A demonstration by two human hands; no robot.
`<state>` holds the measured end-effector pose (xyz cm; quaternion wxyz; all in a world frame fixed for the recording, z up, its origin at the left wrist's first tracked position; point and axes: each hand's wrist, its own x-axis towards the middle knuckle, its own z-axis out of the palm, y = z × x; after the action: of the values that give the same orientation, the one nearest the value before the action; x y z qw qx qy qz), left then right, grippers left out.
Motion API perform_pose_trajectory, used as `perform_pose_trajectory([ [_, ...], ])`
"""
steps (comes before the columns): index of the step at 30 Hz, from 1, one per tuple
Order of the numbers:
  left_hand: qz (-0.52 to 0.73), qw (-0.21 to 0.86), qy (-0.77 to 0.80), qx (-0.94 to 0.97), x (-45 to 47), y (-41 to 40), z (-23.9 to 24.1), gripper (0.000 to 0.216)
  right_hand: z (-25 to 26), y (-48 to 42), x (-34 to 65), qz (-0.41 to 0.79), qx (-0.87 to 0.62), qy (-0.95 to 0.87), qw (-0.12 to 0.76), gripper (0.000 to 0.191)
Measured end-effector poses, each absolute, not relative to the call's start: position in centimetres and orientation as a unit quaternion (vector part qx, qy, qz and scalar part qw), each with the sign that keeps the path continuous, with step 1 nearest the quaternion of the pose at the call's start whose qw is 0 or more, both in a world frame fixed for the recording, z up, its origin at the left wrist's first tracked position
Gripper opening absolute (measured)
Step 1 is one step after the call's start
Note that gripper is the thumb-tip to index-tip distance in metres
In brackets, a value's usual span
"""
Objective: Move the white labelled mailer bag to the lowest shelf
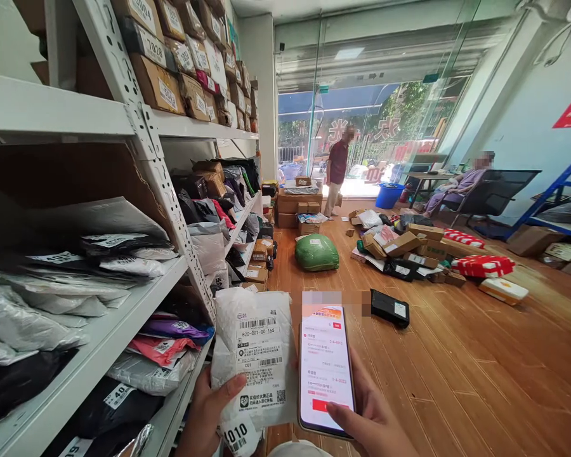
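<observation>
White metal shelving (137, 127) crammed with soft mailer bags fills the left. Beside it, the left hand (209, 412) has its fingers clenched on a white plastic mailer parcel with a barcode label (257, 355), gripped at its lower edge; it looks light, floppy and rather slippery. The right hand (371, 422) cradles a lit smartphone (326, 368), thumb on screen. Beyond, a green sack (316, 252) and scattered boxes (409, 244) clutter the wooden floor (457, 368).
</observation>
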<state>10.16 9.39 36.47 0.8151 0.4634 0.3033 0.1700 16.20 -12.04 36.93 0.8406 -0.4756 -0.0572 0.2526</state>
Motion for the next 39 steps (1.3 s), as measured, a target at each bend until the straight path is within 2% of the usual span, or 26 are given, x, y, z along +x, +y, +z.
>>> perform_pose_trajectory([
  [5,0.152,0.816,0.313,0.462,10.2,9.6,36.8,0.073,37.8,-11.4,15.8,0.252,-0.446,-0.036,0.858,0.102],
  [9,0.161,0.805,0.313,0.478,10.5,9.3,37.5,0.079,38.5,-10.9,15.6,0.232,-0.424,-0.053,0.874,0.112],
  [17,0.124,0.808,0.326,0.475,10.8,8.9,38.0,0.105,38.3,-11.1,16.1,0.233,-0.406,-0.063,0.881,0.116],
  [25,0.144,0.805,0.331,0.471,11.4,8.6,38.2,0.077,38.3,-11.4,16.5,0.240,-0.421,-0.070,0.872,0.115],
  [28,0.145,0.815,0.326,0.457,11.5,8.3,38.4,0.073,38.1,-11.8,16.7,0.251,-0.428,-0.067,0.865,0.114],
  [34,0.149,0.797,0.318,0.491,12.0,8.6,38.3,0.068,38.4,-11.9,17.1,0.265,-0.418,-0.050,0.867,0.132],
  [39,0.152,0.788,0.322,0.502,12.3,8.7,38.4,0.061,38.0,-12.0,17.7,0.272,-0.411,-0.071,0.867,0.131],
])
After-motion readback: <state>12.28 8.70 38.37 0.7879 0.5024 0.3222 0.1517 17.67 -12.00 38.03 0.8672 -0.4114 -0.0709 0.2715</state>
